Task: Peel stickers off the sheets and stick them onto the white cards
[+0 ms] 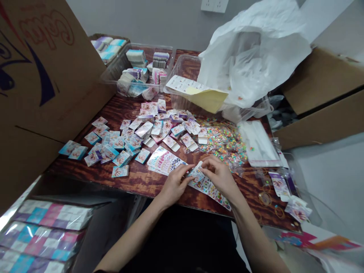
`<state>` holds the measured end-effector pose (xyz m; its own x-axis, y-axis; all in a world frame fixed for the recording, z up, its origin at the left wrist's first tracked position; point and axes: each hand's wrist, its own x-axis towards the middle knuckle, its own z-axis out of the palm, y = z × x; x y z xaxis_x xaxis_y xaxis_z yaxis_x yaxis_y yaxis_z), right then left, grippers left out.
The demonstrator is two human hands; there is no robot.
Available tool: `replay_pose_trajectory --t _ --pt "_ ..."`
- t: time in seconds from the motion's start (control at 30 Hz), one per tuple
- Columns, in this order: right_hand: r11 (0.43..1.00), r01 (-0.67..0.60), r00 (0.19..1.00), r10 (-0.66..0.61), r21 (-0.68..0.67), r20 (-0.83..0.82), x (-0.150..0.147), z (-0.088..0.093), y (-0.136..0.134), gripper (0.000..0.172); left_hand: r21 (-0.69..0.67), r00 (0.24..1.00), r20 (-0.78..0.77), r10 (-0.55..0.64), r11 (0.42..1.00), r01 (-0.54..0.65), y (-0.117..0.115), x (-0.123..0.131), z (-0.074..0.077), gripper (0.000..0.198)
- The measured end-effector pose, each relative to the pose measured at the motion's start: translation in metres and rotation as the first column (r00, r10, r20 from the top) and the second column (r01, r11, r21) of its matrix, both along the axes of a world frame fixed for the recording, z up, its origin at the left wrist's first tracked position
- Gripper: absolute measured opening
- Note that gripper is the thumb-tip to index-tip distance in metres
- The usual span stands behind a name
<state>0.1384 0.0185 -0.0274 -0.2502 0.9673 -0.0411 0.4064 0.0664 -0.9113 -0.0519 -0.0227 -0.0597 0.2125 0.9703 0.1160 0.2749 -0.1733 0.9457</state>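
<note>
A small light-blue and white printed cardboard box (196,173) is held between my two hands above the table's front. My left hand (174,184) pinches its left side with thumb and fingers. The fingers of my right hand (219,175) are closed at the raised white flap on its upper right. Beneath my hands lie sheets of printed stickers (166,161), partly covered by them. Farther left are several small printed boxes (121,143) that look closed. Behind the stickers, some boxes (171,143) lie with an end open.
Small clear bags of colourful bits (226,140) are heaped right of centre. Behind stand a clear plastic bin (167,72) of bundled flat boxes and a white plastic bag (250,57). A large carton (57,76) borders the left. Rubber bands (265,198) lie at right.
</note>
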Motion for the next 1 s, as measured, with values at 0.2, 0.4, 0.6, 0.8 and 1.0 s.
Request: replay_pose_trajectory --t 0.2,0.4,0.6,0.8,1.0 --pt "0.985 -0.164 0.986 0.165 -0.061 0.016 0.006 0.011 0.009 0.011 0.010 1.000 -0.016 -0.006 1.000 0.006 0.005 -0.006 0.001 0.021" --pt "0.966 -0.252 0.967 0.254 -0.061 0.033 -0.001 0.011 0.008 0.015 0.016 0.999 -0.016 -0.036 0.999 0.036 0.007 -0.014 -0.004 0.022" --pt "0.981 -0.181 0.981 0.175 -0.073 -0.084 0.001 0.004 0.006 0.015 -0.002 0.996 0.008 -0.085 0.996 0.085 0.010 -0.019 -0.003 0.024" --pt "0.973 -0.223 0.973 0.218 -0.063 -0.076 -0.003 0.007 0.004 0.015 -0.053 0.994 0.062 -0.088 0.994 0.091 0.012 -0.021 -0.003 0.020" --pt "0.942 -0.329 0.933 0.335 -0.069 0.128 -0.006 0.007 0.010 0.016 -0.174 0.991 0.131 -0.013 0.984 0.036 -0.001 -0.006 -0.012 0.035"
